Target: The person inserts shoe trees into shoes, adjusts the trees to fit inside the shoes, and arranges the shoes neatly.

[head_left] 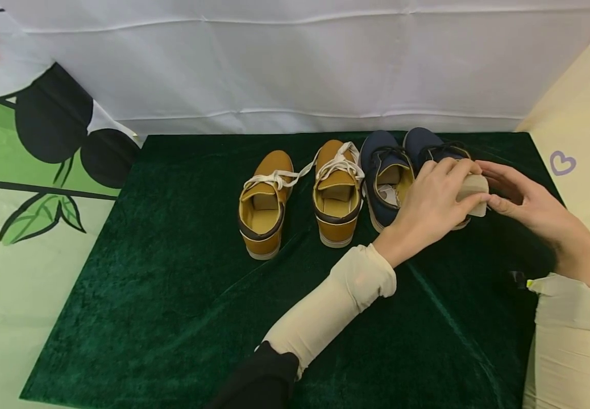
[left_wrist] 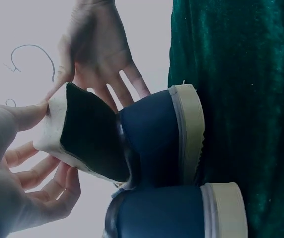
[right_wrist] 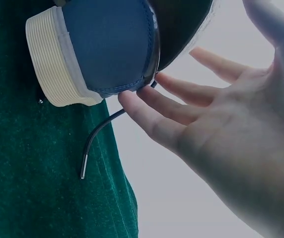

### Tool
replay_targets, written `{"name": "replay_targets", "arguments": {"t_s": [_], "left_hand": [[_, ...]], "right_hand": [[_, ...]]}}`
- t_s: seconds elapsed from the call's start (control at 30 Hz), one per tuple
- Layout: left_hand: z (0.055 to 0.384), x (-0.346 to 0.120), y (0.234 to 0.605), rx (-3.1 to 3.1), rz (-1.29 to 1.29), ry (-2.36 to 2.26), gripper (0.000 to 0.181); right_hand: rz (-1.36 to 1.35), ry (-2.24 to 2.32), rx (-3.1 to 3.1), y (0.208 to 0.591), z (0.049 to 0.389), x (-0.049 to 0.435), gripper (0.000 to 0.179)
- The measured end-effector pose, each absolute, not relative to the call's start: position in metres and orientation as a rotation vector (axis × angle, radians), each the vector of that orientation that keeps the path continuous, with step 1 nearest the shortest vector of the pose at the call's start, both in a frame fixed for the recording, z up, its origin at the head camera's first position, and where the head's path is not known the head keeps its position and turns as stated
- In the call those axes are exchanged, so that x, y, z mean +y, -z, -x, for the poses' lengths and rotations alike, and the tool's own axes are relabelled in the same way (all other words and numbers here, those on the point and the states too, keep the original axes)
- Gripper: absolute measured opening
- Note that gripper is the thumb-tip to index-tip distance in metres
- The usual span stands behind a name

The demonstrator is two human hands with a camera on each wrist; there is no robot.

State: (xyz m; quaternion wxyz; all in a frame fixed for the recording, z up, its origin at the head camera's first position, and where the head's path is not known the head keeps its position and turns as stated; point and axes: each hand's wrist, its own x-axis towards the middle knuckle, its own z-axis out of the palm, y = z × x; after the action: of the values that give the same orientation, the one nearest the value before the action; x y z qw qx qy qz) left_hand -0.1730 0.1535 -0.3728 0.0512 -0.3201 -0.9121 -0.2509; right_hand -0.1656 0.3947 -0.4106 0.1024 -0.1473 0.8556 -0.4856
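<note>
My left hand holds a beige insole by its edges, thumb on one side and fingers on the other. The insole's dark face shows in the left wrist view, rising out of the opening of the right-hand navy shoe. My right hand has its fingers spread and fairly straight, with fingertips at that shoe's collar. In the head view its thumb meets the insole's edge. Both hands cover much of this shoe from above. Its mate, another navy shoe, stands just left.
Two tan shoes with white laces, the nearer-left tan shoe and the other tan shoe, stand left of the navy pair. All rest on a dark green velvet cloth. A white curtain hangs behind.
</note>
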Motion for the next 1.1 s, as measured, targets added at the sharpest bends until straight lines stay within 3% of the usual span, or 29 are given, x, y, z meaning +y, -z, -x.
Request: {"name": "replay_targets", "arguments": {"t_s": [0.3, 0.7, 1.1], "left_hand": [[0.188, 0.144, 0.379, -2.743, 1.021, 1.043, 0.042], [0.211, 0.132, 0.388, -3.006, 0.896, 0.689, 0.074], [0.215, 0.141, 0.404, -3.008, 0.769, 0.542, 0.064]], "right_hand": [[0.382, 1.484, 2.594, 0.415, 0.167, 0.392, 0.056], [0.351, 1.520, 2.643, 0.413, 0.169, 0.386, 0.051], [0.160, 1.393, 2.762, 0.422, 0.175, 0.382, 0.050]]}}
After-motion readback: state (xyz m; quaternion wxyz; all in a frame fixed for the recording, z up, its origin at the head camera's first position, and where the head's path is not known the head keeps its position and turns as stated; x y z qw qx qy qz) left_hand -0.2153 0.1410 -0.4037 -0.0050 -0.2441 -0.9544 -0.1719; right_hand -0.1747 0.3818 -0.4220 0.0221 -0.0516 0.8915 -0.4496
